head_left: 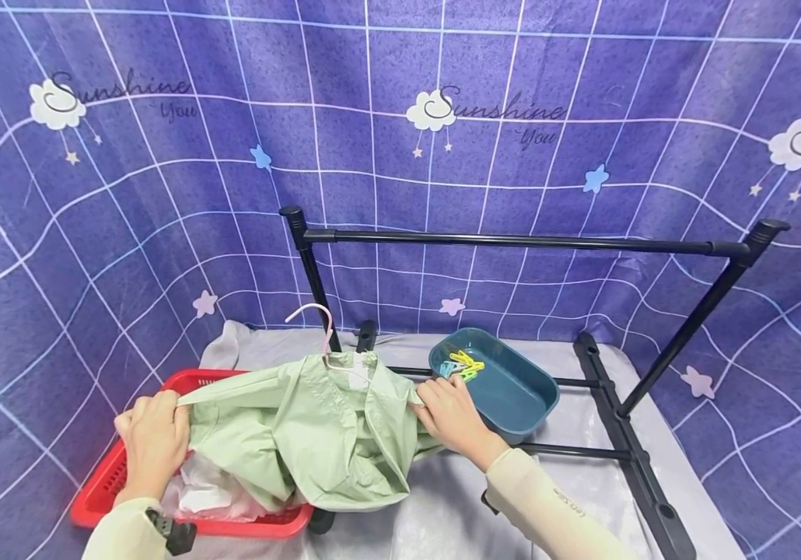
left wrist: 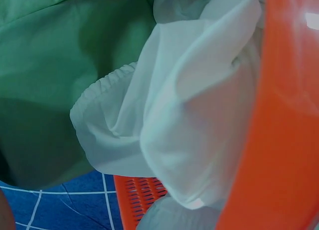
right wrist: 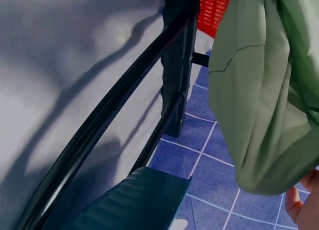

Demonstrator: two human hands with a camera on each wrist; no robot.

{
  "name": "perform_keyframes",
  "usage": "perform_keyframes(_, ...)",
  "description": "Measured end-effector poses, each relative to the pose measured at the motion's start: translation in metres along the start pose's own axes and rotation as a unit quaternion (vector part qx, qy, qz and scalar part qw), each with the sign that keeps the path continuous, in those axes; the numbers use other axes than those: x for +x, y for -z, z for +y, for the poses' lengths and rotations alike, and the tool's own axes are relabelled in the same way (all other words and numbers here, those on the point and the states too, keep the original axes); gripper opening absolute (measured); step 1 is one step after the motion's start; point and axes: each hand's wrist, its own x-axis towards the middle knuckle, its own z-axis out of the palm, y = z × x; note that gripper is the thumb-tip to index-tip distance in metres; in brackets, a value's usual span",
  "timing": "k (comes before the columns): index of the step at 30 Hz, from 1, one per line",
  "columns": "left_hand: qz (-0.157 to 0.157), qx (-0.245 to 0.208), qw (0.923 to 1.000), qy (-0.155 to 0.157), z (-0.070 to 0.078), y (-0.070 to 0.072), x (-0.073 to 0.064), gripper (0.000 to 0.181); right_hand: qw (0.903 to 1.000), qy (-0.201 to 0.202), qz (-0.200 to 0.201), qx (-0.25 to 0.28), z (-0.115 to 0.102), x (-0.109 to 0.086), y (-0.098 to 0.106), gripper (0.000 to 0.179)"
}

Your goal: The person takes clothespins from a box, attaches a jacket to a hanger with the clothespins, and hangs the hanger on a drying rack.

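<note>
A light green garment (head_left: 330,435) with a pink hanger (head_left: 326,330) in its neck is stretched between both hands. My left hand (head_left: 153,437) grips one sleeve end above the red basket. At the other side, my right hand (head_left: 455,412) pinches the garment beside the teal basin. The hanger's hook points up and left from the collar, where a white label shows. In the left wrist view, the green cloth (left wrist: 60,90) hangs beside white clothing (left wrist: 199,105). From the right wrist, the garment (right wrist: 259,105) falls in folds, with a few fingertips (right wrist: 294,202) at its edge.
The red basket (head_left: 246,529) holds white clothes. Yellow and blue clothes pegs (head_left: 466,364) lie in the teal basin (head_left: 512,389). A black rack with a top rail (head_left: 512,242) stands behind, its right foot (head_left: 641,474) on the pale cloth. A purple grid curtain surrounds everything.
</note>
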Motion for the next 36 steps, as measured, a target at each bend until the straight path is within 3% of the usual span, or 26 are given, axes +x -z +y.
perform_keyframes(9, 0.009, -0.006, 0.9999, -0.001, 0.0, -0.001, -0.002, 0.017, 0.9995, -0.005, -0.017, 0.026, 0.003, 0.0, 0.006, 0.022)
perform_keyframes(17, 0.014, -0.016, 0.9998, -0.002, -0.002, -0.003, -0.005, 0.016, 0.999, 0.001, -0.026, 0.036, 0.01, -0.003, 0.01, 0.038)
perform_keyframes(24, 0.034, -0.029, 0.9988, -0.022, -0.003, -0.005, -0.004, 0.014, 0.9984, 0.011, -0.025, 0.049, 0.021, -0.001, 0.02, 0.047)
perform_keyframes(31, 0.038, -0.036, 0.9983, -0.026, -0.003, -0.005, -0.003, 0.014, 0.9977, -0.004, -0.051, 0.046, 0.03, 0.005, 0.029, 0.025)
perform_keyframes(36, 0.039, -0.038, 0.9982, -0.026, -0.003, -0.005, -0.003, 0.015, 0.9981, -0.008, -0.055, 0.027, 0.038, 0.009, 0.032, 0.024)
